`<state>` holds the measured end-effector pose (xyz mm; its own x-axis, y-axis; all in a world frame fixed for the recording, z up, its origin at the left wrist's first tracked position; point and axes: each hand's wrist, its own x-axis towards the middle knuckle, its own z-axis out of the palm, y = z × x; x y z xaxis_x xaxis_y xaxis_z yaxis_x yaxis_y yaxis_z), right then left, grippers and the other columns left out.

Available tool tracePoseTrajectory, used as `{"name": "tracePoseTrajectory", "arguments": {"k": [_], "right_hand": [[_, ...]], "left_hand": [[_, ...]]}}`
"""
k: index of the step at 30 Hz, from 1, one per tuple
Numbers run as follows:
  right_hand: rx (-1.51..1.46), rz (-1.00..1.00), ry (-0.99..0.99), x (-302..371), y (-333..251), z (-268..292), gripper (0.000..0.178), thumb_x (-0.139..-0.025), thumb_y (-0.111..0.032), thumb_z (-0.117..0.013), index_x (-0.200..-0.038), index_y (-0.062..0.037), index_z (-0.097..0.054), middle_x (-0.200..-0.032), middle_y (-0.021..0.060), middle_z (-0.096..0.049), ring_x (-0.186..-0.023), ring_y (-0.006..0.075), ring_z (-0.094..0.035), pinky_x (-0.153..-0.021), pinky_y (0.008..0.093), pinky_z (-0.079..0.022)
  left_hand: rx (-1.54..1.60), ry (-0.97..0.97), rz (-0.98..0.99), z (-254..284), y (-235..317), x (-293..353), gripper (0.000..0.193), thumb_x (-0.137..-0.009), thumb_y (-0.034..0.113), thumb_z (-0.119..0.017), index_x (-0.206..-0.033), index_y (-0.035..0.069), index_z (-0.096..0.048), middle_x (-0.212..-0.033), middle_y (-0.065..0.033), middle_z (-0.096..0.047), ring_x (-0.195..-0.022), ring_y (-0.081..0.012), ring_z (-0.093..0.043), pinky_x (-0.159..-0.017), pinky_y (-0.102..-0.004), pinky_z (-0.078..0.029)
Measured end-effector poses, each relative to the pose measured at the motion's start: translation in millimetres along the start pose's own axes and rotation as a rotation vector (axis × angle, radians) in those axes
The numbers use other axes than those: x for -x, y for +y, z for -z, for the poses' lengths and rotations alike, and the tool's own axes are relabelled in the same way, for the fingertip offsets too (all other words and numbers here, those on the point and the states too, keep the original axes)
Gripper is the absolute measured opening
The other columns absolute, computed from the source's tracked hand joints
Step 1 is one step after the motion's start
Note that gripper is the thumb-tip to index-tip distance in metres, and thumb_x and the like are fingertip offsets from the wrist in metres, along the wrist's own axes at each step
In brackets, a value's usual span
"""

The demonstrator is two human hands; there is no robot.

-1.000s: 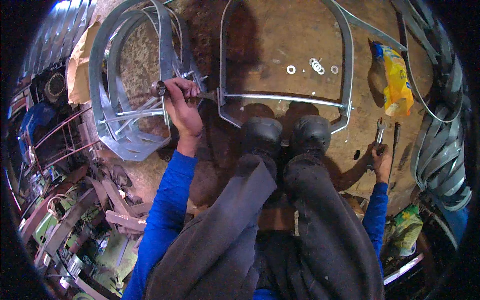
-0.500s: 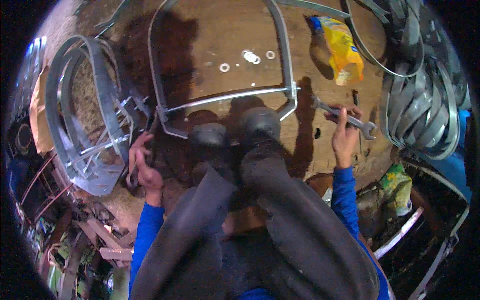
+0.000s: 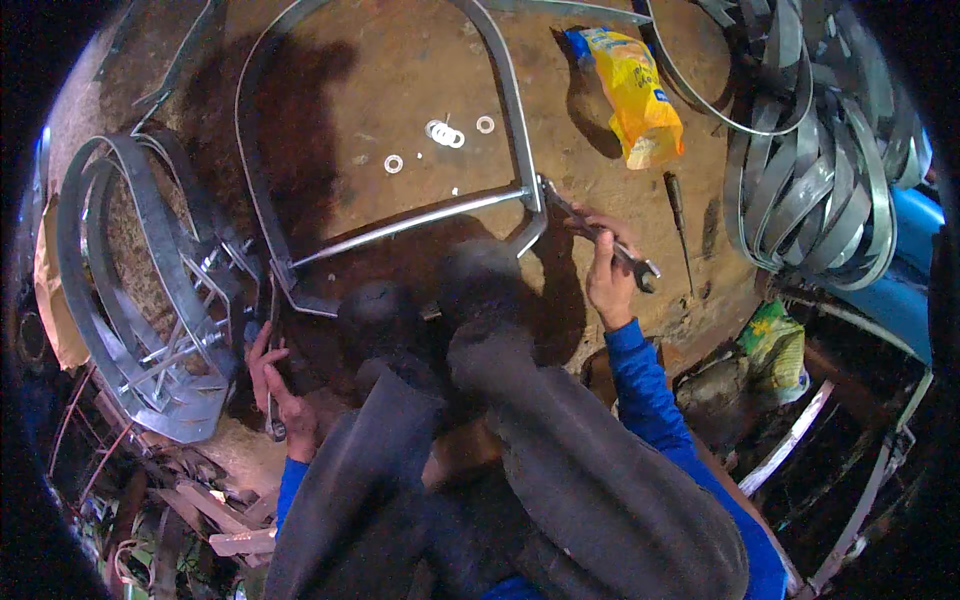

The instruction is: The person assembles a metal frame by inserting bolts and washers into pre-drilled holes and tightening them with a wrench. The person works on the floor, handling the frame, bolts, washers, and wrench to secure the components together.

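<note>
A bent flat metal strap (image 3: 513,110) forms a wide loop on the brown board, with a threaded rod (image 3: 410,229) across its lower part. My right hand (image 3: 610,280) is closed around an open-end wrench (image 3: 640,272), whose far jaw is at the rod's right end by the strap. Whether that jaw sits on a nut is too small to tell. My left hand (image 3: 280,390) is closed on another wrench (image 3: 275,428); its upper end reaches beside the rod's left end. Several washers (image 3: 446,134) lie inside the loop. My feet rest at the loop's near edge.
Assembled strap loops (image 3: 80,240) stand at the left. A yellow plastic bag (image 3: 640,95) and a screwdriver (image 3: 677,215) lie right of the loop. Coiled metal straps (image 3: 815,190) are heaped at the far right, above a green-yellow sack (image 3: 775,350). Wood scraps (image 3: 210,508) lie lower left.
My right hand has carried its wrench leftward to the rod's right end. The left wrench now points up beside the rod's left end. The view has shifted slightly.
</note>
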<state>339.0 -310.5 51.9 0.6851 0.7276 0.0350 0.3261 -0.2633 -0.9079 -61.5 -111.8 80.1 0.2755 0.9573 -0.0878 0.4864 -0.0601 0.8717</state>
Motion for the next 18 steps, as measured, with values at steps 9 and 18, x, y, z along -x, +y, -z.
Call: {"name": "tracePoseTrajectory", "arguments": {"k": [9,18], "right_hand": [[0.084,0.043,-0.086,23,7,-5,0.039,-0.101,-0.026,-0.036,-0.106,0.0049,-0.058,-0.124,0.0244,-0.058,-0.112,0.0332,-0.06,-0.098,0.0416,-0.043],[0.232,-0.028,-0.057,18,7,-20,0.038,-0.101,-0.022,-0.034,-0.111,0.0031,-0.061,-0.124,0.0166,-0.061,-0.118,0.0262,-0.057,-0.098,0.0342,-0.043]], "left_hand": [[-0.09,-0.058,-0.03,2,26,-16,0.047,-0.103,0.034,-0.026,-0.094,0.0,-0.056,-0.128,-0.0208,-0.054,-0.121,-0.0316,-0.049,-0.102,-0.0434,-0.038],[-0.057,-0.081,-0.049,1,14,-14,0.046,-0.103,0.035,-0.027,-0.096,0.0,-0.056,-0.13,-0.021,-0.052,-0.12,-0.0315,-0.049,-0.101,-0.0438,-0.041]]}}
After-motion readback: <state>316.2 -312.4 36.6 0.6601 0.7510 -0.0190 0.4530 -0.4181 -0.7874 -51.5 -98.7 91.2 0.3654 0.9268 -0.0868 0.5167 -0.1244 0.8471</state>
